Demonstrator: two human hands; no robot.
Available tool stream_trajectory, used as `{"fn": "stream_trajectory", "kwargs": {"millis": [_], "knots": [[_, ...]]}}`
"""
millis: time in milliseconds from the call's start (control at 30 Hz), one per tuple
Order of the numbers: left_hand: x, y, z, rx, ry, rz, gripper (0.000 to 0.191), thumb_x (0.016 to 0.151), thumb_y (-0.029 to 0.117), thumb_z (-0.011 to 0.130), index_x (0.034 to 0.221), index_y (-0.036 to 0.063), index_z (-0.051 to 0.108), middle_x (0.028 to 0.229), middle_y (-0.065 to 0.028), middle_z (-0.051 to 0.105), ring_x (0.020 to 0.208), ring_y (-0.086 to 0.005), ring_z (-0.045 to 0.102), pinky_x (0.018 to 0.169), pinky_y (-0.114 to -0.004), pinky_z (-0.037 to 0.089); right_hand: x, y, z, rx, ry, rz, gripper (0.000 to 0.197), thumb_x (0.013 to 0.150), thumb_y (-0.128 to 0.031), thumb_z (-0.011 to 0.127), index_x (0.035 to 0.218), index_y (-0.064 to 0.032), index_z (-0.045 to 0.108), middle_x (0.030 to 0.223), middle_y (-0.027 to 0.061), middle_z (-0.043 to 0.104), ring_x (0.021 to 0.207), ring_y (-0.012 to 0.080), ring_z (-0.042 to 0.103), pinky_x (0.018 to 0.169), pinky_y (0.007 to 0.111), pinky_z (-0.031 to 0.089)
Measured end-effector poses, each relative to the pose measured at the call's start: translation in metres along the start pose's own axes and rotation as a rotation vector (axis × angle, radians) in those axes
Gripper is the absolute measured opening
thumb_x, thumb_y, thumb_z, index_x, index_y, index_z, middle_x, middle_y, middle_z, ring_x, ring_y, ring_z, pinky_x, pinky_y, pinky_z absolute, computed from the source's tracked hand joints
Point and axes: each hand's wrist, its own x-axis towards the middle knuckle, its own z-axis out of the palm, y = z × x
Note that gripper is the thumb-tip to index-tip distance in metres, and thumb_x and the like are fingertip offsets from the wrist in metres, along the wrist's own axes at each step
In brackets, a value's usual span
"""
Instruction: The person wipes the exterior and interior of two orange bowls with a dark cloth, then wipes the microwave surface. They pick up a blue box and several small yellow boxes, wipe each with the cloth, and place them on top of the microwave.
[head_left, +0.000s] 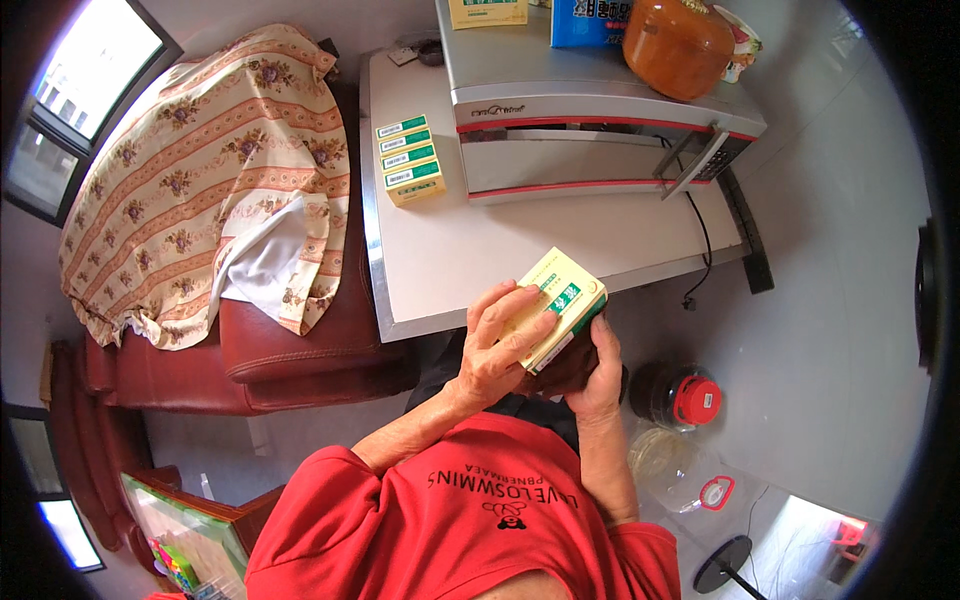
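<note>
In front of my red shirt, just past the near edge of the table (442, 289), I hold a yellow and green cardboard carton (556, 289) tilted in both hands. The fingers of my left hand (495, 341) lie spread across its printed upper face. At the lower right side, my right hand (600, 371) grips the carton with the thumb along the green edge; its other fingers are hidden. Several cartons of matching colours (411, 172) stand in a close row at the table's left side.
A silver Midea microwave oven (555, 169) fills the table's back; on it are a brown pot (675, 49) and a blue package (587, 22). Its power cord (701, 225) hangs down. Left is a red leather sofa (300, 352) under floral cloth (187, 180). Large jars (694, 401) stand right.
</note>
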Motion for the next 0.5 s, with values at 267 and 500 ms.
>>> {"fn": "stream_trajectory", "kwargs": {"millis": [267, 500], "knots": [[0.001, 0.011, -0.005, -0.016, 0.026, 0.033, 0.051, 0.060, 0.008, 0.082, 0.106, 0.0254, 0.070, 0.125, -0.0134, 0.050, 0.114, -0.0325, 0.047, 0.098, -0.042, 0.040, -0.011, -0.010, -0.012, 0.120, -0.071, 0.079, 0.053, 0.095, -0.045, 0.041, 0.124, -0.0018, 0.053, 0.117, 0.0126, 0.061, 0.105, 0.0243, 0.060, 0.091, 0.038, 0.048], [0.001, 0.017, -0.003, -0.026, 0.057, 0.128, 0.051, 0.055, 0.013, 0.087, 0.102, 0.0236, 0.069, 0.122, -0.0172, 0.048, 0.111, -0.0333, 0.048, 0.095, -0.043, 0.043, 0.004, -0.027, -0.023, 0.065, -0.140, 0.016, 0.066, 0.094, -0.050, 0.037, 0.136, 0.0000, 0.041, 0.133, 0.0185, 0.049, 0.121, 0.0310, 0.050, 0.101, 0.043, 0.041]]}}
